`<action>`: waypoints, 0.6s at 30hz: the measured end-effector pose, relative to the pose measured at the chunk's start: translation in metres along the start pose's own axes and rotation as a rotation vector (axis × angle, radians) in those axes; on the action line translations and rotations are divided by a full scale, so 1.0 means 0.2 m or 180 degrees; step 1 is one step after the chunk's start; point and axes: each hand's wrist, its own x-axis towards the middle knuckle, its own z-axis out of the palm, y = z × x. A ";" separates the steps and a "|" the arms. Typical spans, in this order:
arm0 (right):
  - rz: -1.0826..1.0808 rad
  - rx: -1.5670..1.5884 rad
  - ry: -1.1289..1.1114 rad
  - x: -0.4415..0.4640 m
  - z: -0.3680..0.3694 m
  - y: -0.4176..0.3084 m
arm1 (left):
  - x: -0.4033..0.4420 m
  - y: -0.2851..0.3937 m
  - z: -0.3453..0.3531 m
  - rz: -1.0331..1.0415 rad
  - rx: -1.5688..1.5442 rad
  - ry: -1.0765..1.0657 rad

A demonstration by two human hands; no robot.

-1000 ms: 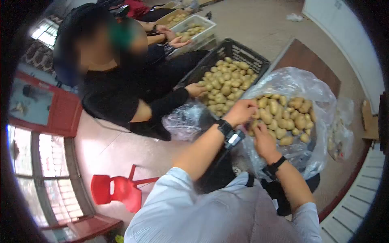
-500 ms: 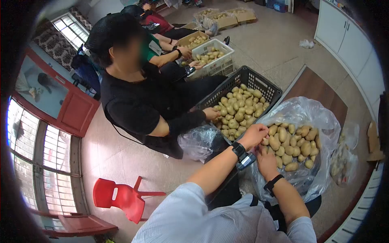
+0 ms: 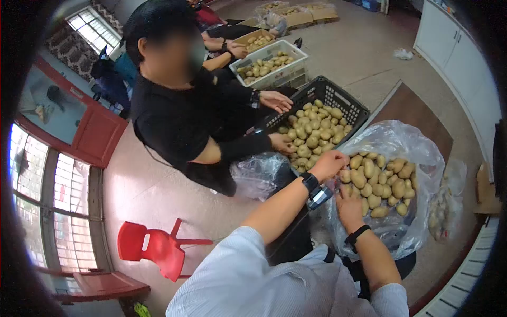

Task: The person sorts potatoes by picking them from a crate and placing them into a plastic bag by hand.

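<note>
Several potatoes (image 3: 374,182) lie in an opened clear plastic bag (image 3: 422,153). My left hand (image 3: 329,165) is at the bag's left edge, fingers bent downward beside the nearest potatoes; what its fingertips hold, if anything, is hidden. Just below it, my right hand (image 3: 348,208) rests at the lower left of the pile, its fingers pointing up toward the left hand and touching or nearly touching potatoes. A black crate (image 3: 359,113) filled with potatoes stands beyond my left hand.
A co-worker (image 3: 174,121) in black sits at the left, both hands at the black crate. Behind are a white crate (image 3: 301,55) of potatoes, cardboard boxes (image 3: 322,13) and other people. A red chair (image 3: 163,253) stands lower left, a brown board (image 3: 412,116) beyond the bag.
The view has swung upward and back. The co-worker's other hand has come out, palm raised, over the black crate's edge. My hands stay close together at the bag's left side.
</note>
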 end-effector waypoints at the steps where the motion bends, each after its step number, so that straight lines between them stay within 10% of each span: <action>1: 0.0045 0.0004 -0.0126 0.00 0.01 0.00 | 0.01 -0.01 -0.02 -0.0024 0.0027 0.0053; 18: 0.0338 0.0309 -0.0473 0.07 0.01 0.00 | 0.08 -0.03 0.00 -0.0138 0.0314 -0.0143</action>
